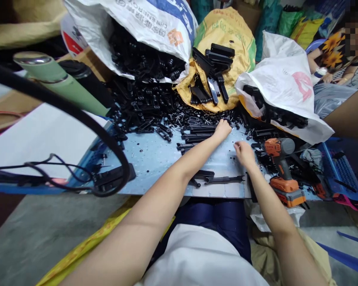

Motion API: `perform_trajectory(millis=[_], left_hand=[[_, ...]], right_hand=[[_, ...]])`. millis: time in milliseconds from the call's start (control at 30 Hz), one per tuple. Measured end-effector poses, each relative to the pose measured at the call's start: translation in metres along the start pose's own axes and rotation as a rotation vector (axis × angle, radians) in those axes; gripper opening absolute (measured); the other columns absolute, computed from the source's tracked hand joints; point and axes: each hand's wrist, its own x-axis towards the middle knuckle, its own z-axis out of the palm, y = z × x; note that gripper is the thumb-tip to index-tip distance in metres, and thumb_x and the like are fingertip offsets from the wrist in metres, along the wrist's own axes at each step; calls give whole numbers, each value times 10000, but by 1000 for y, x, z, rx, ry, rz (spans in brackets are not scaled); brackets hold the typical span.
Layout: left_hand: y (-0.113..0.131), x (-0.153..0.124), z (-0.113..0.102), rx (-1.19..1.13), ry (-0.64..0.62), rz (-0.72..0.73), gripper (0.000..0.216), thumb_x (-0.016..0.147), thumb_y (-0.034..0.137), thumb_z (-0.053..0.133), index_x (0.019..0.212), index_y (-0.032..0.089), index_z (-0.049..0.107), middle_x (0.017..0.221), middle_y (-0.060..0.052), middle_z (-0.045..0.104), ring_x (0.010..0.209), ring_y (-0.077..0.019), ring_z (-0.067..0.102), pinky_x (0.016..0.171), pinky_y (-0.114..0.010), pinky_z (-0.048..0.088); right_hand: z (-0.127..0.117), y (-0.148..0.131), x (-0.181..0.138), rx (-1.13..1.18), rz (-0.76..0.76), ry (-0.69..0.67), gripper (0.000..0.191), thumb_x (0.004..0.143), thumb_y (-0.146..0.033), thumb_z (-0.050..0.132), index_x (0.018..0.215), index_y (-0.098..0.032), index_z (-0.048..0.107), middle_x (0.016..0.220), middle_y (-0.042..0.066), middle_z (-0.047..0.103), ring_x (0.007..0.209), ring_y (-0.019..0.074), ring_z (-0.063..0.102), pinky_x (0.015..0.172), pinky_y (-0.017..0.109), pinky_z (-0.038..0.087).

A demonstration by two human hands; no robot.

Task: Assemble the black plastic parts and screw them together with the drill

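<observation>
My left hand [223, 129] reaches to the edge of a heap of small screws [207, 116], with its fingers bent together. Whatever it pinches is too small to make out. Beside it lies a row of black plastic bars [198, 138]. My right hand [245, 154] is just above the blue tabletop [155, 159], to the right of the bars. Its thumb and fingers are drawn together, and I cannot see what is between them. Closer to me, black slotted arms [225, 180] lie by the table's front edge. An orange cordless drill [282, 171] stands right of my right hand.
Sacks of black parts, one white [131, 31], one yellow [226, 28] and another white [283, 75], line the back. A green flask [62, 81] leans at left, behind a thick black cable [107, 137]. A blue basket [346, 171] sits at right; another person [331, 55] is beyond.
</observation>
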Motion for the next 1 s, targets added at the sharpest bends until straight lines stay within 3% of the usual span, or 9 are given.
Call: perform_trajectory(millis=[133,267,333,400,500,600,700,800,1000], left_hand=[[12,-14,0,5,41,24,219,813,19,415,780,70,626,860,-170,636,914,-272,542,808,-409,384],[14,-62,-25,-152,114,5,95,834,125,498,830,108,591,913,-140,618,893,-244,561,787,-365,427],[3,-102,-43,-323,209,-50,83,838,202,527,827,137,577,900,-107,614,874,-221,565,786,-345,439],[-13,-146,-60,-587,311,-225,118,835,267,536,839,158,578,854,-64,615,808,-180,574,738,-305,457],[-33,-207,-75,-1113,272,-582,255,766,399,608,761,147,575,635,-1,567,561,-111,534,557,-240,444],[-37,-243,-76,-1466,200,-809,357,605,434,741,685,131,571,542,26,534,468,-71,482,484,-202,400],[-33,-255,-70,-1536,208,-902,361,532,388,789,661,125,578,515,32,542,453,-58,477,472,-184,378],[-30,-254,-66,-1468,227,-905,297,573,352,763,639,130,576,491,40,534,432,-54,465,456,-179,361],[-30,-250,-66,-1361,136,-805,223,619,303,717,596,142,565,456,55,499,397,-56,433,424,-183,329]], right_hand=[[5,14,78,-33,243,20,274,852,-188,376,1043,-122,561,1036,179,591,951,267,541,776,388,427],[11,10,98,-83,291,-42,278,800,-102,388,1019,-102,559,1050,208,577,963,281,542,759,383,418],[12,7,89,-80,302,-41,257,765,-88,414,969,-113,569,1014,200,586,905,273,561,737,376,418],[11,6,73,-58,306,-9,231,729,-117,467,936,-133,569,995,182,590,847,262,570,715,369,419],[9,4,46,83,260,29,202,672,-169,522,870,-164,562,887,115,613,767,230,568,688,348,424],[5,-1,21,304,209,2,152,634,-195,523,783,-180,548,732,38,607,659,178,548,648,309,428],[-2,-8,2,405,190,8,125,620,-214,524,736,-177,550,643,9,586,582,150,523,609,290,429],[-11,-16,-11,415,135,29,146,663,-236,513,770,-172,588,600,6,578,572,153,533,605,295,440],[-16,-34,-35,413,-162,4,242,825,-363,474,824,-186,638,811,73,634,748,181,598,659,309,475]])
